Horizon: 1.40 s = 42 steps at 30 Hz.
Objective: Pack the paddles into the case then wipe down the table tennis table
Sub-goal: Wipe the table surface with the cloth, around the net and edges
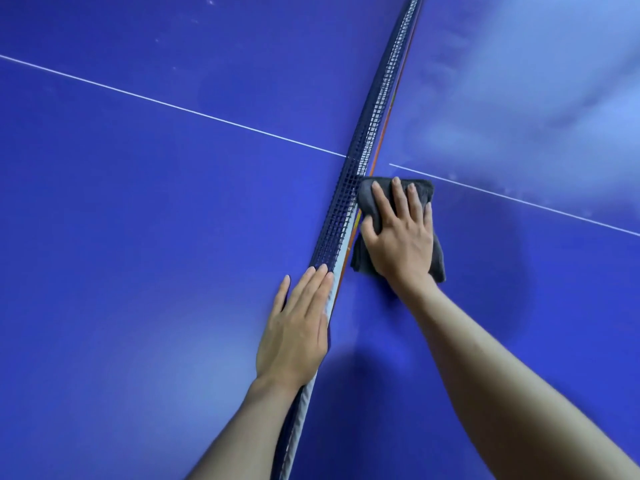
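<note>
The blue table tennis table [145, 209] fills the view. Its dark net [367, 140] runs from the top right down to the bottom middle. My right hand [401, 237] presses flat, fingers spread, on a folded dark grey cloth [369, 197] that lies on the table's right half, right beside the net. My left hand [298, 327] lies flat with straight fingers against the net's white top band, on the left side of the net. No paddles or case are in view.
A thin white centre line [166, 105] crosses both halves of the table. A pale, streaky sheen [519, 109] covers the upper right of the table surface.
</note>
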{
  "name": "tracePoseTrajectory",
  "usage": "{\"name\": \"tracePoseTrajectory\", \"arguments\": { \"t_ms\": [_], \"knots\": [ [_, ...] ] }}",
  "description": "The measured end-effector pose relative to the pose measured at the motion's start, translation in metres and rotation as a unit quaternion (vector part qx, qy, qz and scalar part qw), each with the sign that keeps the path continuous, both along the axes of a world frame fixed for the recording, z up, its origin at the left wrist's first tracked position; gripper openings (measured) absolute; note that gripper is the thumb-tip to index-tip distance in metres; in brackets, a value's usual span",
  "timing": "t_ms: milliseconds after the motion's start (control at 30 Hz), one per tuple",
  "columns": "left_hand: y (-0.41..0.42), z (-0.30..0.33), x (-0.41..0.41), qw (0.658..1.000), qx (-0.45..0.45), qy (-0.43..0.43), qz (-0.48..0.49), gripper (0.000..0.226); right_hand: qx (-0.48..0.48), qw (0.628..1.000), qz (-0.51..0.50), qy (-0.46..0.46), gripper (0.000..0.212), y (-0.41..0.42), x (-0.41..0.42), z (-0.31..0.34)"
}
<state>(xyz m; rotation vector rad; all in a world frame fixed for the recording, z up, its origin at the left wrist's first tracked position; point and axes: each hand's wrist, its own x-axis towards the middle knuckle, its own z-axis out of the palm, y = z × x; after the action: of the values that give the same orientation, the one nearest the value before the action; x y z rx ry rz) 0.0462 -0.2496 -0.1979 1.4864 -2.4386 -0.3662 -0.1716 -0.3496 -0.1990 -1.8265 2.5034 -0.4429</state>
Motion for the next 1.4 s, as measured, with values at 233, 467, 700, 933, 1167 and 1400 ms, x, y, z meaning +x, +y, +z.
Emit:
{"name": "tracePoseTrajectory", "arguments": {
  "t_ms": [233, 467, 700, 933, 1167, 1400],
  "knots": [
    [0.0, -0.001, 0.001, 1.0, -0.013, -0.014, -0.007, 0.058, 0.033, 0.999, 0.008, -0.017, 0.066, -0.067, -0.021, 0.008],
    [-0.001, -0.002, 0.001, 0.999, -0.035, -0.002, 0.0, 0.051, 0.044, 0.999, 0.006, -0.014, 0.064, -0.055, -0.013, 0.008],
    [-0.001, -0.004, 0.0, 0.998, -0.044, 0.039, 0.015, 0.05, 0.036, 0.999, 0.003, 0.0, 0.062, 0.024, 0.031, 0.004],
    [0.001, 0.003, 0.002, 1.0, 0.018, 0.008, -0.018, 0.057, 0.041, 0.999, -0.017, 0.008, 0.061, 0.117, 0.078, 0.002],
    [0.036, 0.017, 0.037, 0.997, 0.049, -0.051, -0.04, 0.067, 0.039, 0.999, -0.017, 0.004, 0.062, 0.186, 0.118, 0.001],
    [0.097, 0.022, 0.08, 0.996, 0.065, -0.04, -0.051, 0.07, 0.016, 1.0, 0.005, 0.002, 0.063, 0.261, 0.154, 0.0]
  ]
}}
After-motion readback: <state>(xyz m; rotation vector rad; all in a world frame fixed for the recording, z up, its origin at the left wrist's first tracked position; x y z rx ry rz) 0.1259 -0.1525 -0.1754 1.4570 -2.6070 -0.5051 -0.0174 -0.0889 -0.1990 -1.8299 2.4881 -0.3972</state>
